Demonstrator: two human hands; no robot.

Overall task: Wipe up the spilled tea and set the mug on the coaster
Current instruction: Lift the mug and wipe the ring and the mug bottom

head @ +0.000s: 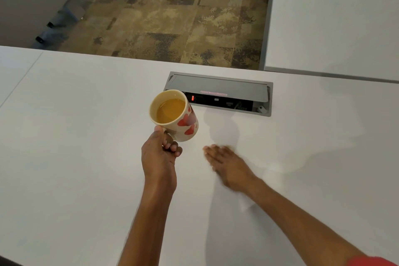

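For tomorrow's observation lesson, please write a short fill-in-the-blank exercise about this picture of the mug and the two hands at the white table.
1. The left hand holds the mug by its ____.
2. The mug is decorated with red ____.
3. The right hand lies flat, pressing a white ____ onto the table.
4. Behind the mug, the power box set into the table has its lid ____.

Missing words: handle; hearts; tissue; open
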